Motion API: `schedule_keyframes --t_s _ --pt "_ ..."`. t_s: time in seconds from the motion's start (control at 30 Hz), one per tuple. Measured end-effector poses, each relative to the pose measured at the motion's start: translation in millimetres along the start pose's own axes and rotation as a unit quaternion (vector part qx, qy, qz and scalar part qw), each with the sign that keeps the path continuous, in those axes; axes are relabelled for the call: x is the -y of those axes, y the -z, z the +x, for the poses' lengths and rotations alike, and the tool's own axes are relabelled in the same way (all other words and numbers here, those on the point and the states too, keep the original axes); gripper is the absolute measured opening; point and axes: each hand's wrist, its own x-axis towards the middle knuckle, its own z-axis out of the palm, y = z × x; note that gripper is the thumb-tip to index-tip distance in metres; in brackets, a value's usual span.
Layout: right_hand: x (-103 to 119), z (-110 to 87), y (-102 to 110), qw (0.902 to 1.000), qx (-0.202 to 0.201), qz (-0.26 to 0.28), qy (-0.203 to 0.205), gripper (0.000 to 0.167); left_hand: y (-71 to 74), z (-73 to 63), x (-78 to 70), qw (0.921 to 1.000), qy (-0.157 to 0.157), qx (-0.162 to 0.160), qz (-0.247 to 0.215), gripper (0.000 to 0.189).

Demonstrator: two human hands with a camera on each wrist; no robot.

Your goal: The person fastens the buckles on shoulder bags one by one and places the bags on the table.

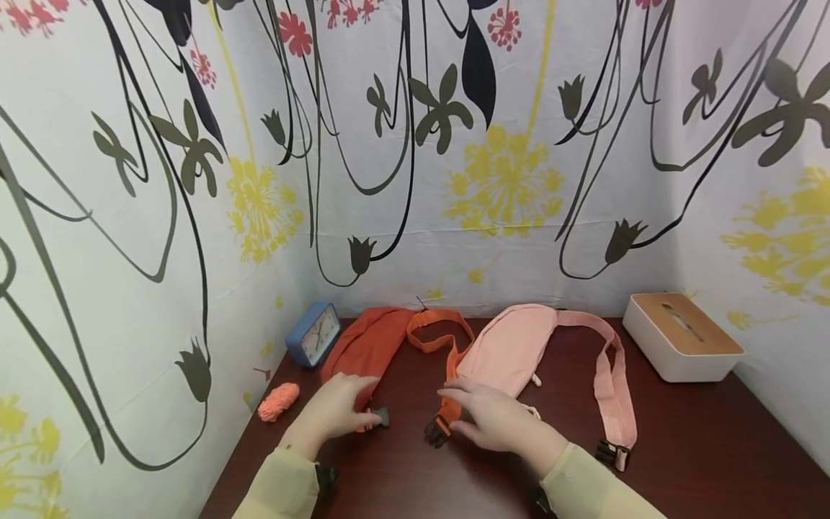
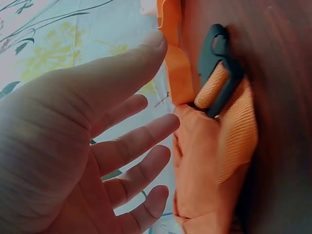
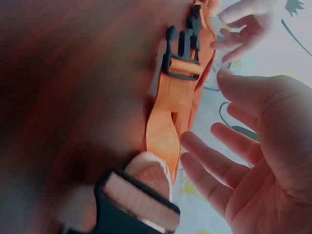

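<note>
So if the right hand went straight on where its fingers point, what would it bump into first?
Probably the orange strap, which lies just ahead of the right hand. It's hard to tell how high the hand is, so it might slide over the strap instead.

A smooth, dark reddish-brown table (image 1: 415,476) stands enclosed on three sides. The white, flower-printed back wall (image 1: 415,216) rises behind the table's far edge, its surface faintly creased low down near the table. A matching white left wall (image 1: 123,310) and white right wall (image 1: 700,245) flank the table. Large yellow flower heads (image 1: 506,184) and olive-green tulip shapes (image 1: 361,256) are printed above the table; coral-red blossoms (image 1: 295,34) sit higher over it. Pale light glosses the table's near part.
</note>
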Motion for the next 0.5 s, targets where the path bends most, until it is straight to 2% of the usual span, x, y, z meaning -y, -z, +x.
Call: schedule_keyframes --t_s 0.13,0.3,0.5 --pt "5 0.0 -7 1.0000 -0.004 0.000 0.007 0.054 -7.2 -1.7 5.4 1.0000 -0.002 0.007 -0.006 0.068" --pt "8 -0.8 -13 0.9996 0.027 -0.001 -0.009 0.052 -14.3 -2.0 9.6 0.9998 0.002 0.015 -0.011 0.067" --pt "10 0.7 -20 0.9987 0.047 -0.002 -0.018 0.058 -21.3 -0.3 11.2 0.9995 0.017 0.024 -0.013 0.065"
